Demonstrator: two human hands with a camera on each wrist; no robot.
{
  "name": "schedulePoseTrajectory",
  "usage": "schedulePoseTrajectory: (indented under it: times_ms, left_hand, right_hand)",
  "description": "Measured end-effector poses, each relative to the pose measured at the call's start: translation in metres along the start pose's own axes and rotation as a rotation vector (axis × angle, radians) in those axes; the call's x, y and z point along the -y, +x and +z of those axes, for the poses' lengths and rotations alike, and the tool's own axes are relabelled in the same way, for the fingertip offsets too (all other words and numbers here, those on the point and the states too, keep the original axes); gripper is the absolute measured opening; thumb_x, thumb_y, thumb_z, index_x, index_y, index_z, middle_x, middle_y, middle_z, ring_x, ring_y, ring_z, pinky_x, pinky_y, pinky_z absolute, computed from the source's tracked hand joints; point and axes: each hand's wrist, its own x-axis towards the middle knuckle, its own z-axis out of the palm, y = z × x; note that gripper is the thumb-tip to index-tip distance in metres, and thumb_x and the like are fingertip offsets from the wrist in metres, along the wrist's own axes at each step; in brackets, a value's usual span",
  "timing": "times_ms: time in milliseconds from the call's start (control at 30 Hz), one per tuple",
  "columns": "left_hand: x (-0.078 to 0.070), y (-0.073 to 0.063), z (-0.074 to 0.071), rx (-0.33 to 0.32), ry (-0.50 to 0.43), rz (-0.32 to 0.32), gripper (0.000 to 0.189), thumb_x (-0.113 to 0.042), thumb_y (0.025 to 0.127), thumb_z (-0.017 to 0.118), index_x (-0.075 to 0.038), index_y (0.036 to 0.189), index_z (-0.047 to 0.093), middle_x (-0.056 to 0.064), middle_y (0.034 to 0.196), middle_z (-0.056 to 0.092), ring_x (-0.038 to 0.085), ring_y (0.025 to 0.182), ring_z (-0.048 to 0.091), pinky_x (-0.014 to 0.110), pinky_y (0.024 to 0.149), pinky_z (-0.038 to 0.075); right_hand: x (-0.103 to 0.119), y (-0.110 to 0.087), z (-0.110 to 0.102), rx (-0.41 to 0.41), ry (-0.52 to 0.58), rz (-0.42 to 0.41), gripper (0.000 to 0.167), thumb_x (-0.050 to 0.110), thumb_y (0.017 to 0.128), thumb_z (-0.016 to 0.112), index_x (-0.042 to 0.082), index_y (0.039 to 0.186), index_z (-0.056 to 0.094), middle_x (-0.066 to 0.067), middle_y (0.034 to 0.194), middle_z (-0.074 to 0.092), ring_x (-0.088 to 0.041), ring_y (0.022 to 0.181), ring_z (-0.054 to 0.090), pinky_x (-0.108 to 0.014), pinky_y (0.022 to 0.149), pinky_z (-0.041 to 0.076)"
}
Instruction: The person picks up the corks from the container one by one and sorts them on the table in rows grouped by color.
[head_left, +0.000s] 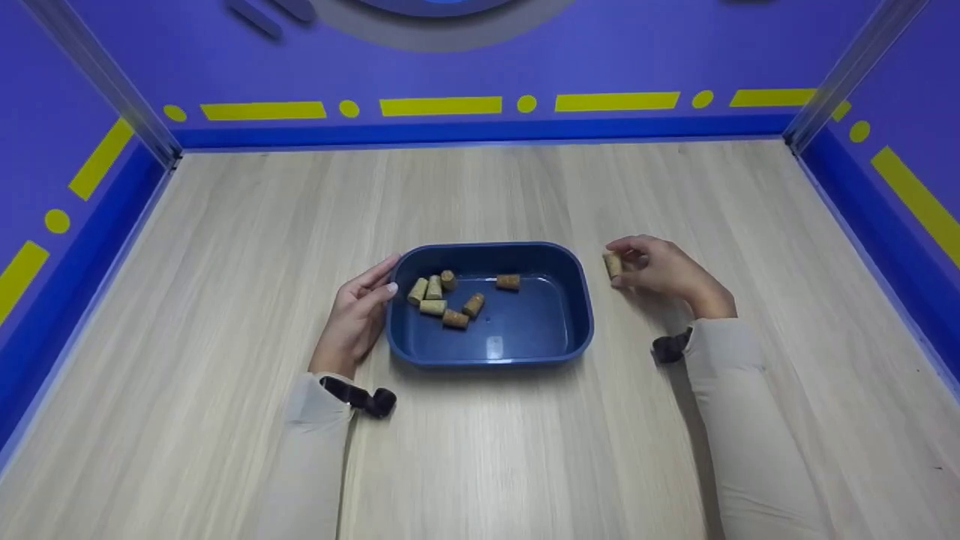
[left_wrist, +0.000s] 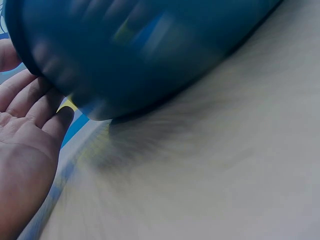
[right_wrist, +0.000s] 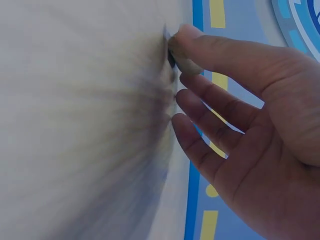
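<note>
A dark blue plastic tub (head_left: pixel 487 355) with rounded corners stands on the table. Several corks (head_left: pixel 455 319) lie in it, mostly bunched toward its left end, with one cork (head_left: pixel 508 282) apart near the back wall. My left hand (head_left: pixel 355 319) grips the tub's left rim, the thumb on top and the fingers along the outer wall. To the right of the tub, my right hand (head_left: pixel 660 271) pinches a cork (head_left: pixel 613 264) between thumb and fingertips, close over the table. In the right wrist view, the thumb partly hides this cork (right_wrist: pixel 186 62).
The pale wood-grain table (head_left: pixel 480 450) is bounded by a blue-purple back wall (head_left: pixel 480 75) and side walls with yellow dashes and dots. A dark wrist camera (head_left: pixel 671 346) sits on the right sleeve, another camera (head_left: pixel 379 403) on the left.
</note>
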Motion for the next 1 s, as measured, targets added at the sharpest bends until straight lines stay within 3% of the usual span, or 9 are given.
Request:
schedulePoseTrajectory:
  times_ms: [367, 733, 1000]
  left_hand:
    - [-0.001, 0.001, 0.001, 0.014, 0.012, -0.001, 0.055, 0.013, 0.088, 0.047, 0.012, 0.141, 0.035, 0.024, 0.148, 0.039, 0.008, 0.123, 0.053, 0.019, 0.1, 0.044]
    - [-0.001, 0.001, 0.001, 0.016, 0.014, 0.01, 0.054, 0.013, 0.088, 0.047, 0.014, 0.141, 0.035, 0.024, 0.147, 0.04, 0.007, 0.123, 0.053, 0.019, 0.101, 0.044]
    - [0.0, 0.0, 0.0, 0.01, 0.004, 0.005, 0.054, 0.013, 0.088, 0.047, 0.013, 0.141, 0.036, 0.022, 0.147, 0.042, 0.006, 0.121, 0.054, 0.018, 0.1, 0.044]
  right_hand:
    - [0.02, 0.0, -0.011, -0.008, -0.04, -0.035, 0.052, 0.01, 0.087, 0.067, 0.005, 0.136, 0.051, -0.019, 0.141, 0.049, -0.04, 0.128, 0.046, -0.055, 0.104, 0.041]
    - [0.052, 0.006, -0.015, -0.043, -0.09, -0.196, 0.042, 0.008, 0.09, 0.064, 0.0, 0.13, 0.056, -0.021, 0.132, 0.057, -0.037, 0.117, 0.055, -0.052, 0.102, 0.043]
    - [0.082, 0.01, -0.013, -0.033, -0.115, -0.21, 0.039, 0.016, 0.09, 0.066, 0.006, 0.127, 0.061, -0.013, 0.126, 0.063, -0.03, 0.113, 0.059, -0.047, 0.098, 0.047]
